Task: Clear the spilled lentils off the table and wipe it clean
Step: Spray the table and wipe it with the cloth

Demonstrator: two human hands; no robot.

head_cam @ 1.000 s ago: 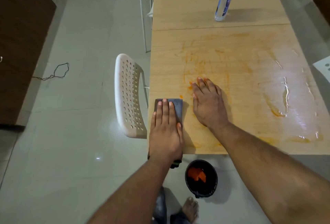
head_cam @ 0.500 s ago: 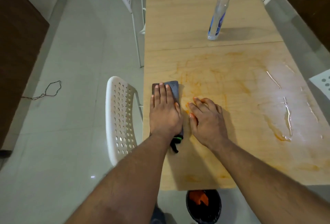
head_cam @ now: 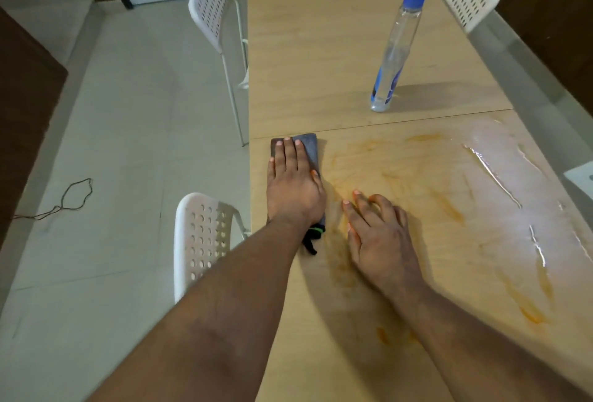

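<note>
Left hand (head_cam: 293, 190): flat, fingers straight, pressing grey cloth (head_cam: 309, 148) at bench (head_cam: 321, 64) left edge.
Right hand (head_cam: 378, 234): spread, resting beside it, empty.
Bench: orange smears (head_cam: 449, 209), wet streaks.

Open tabletop (head_cam: 321, 64) ahead of the hands, spray bottle (head_cam: 393, 58) (upright) far right.

On the counter (head_cam: 321, 48), the cloth (head_cam: 309, 148) lies under the left hand (head_cam: 293, 188) at the left edge; the right hand (head_cam: 378, 234) rests just beside it, the bottle (head_cam: 393, 58) stands behind, and chairs (head_cam: 200, 241) flank the counter.
</note>
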